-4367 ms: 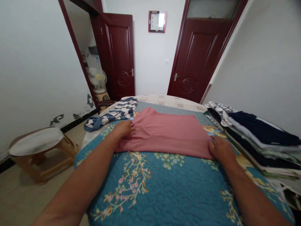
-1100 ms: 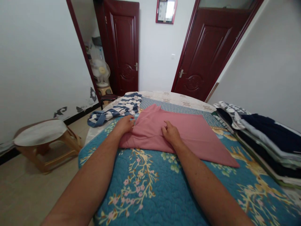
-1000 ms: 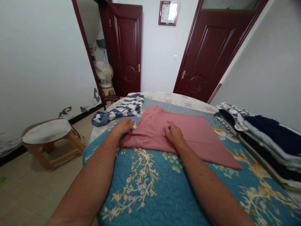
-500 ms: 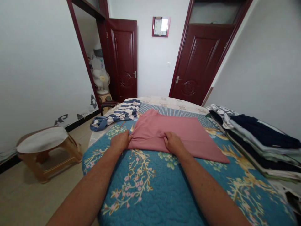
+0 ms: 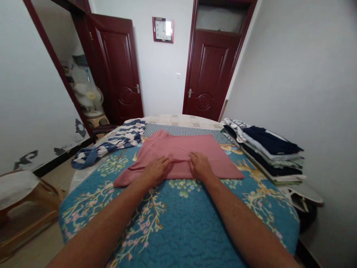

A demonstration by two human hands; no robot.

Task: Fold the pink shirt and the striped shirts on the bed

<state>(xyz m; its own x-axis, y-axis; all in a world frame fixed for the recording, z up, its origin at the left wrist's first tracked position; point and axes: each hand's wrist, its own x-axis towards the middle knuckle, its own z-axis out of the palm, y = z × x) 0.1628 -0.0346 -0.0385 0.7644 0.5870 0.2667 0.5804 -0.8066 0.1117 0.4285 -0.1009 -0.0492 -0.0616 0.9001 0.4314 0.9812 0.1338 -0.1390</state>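
A pink garment (image 5: 184,143), probably a T-shirt, lies folded on the blue floral quilted cover (image 5: 189,223). Resting on its near part is my left hand (image 5: 158,170), fingers stretched out over the fabric. My right hand (image 5: 200,165) lies a little to the right, its fingers slightly bent and apart against the same cloth. Between the two hands the fabric rises in a small ridge. A loose corner of the garment sticks out to the left, beyond my left wrist. My palms hide part of the near edge.
A crumpled blue-and-white striped garment (image 5: 111,143) lies at the far left of the table. At the right edge stands a stack of folded clothes (image 5: 270,152). A plastic stool (image 5: 28,201) is on the floor to the left, and a fan (image 5: 89,96) stands past the doorway.
My left hand has let go of the garment's left end and moved right, onto the fabric. The left corner is now spread outward. The view has swung to the right.
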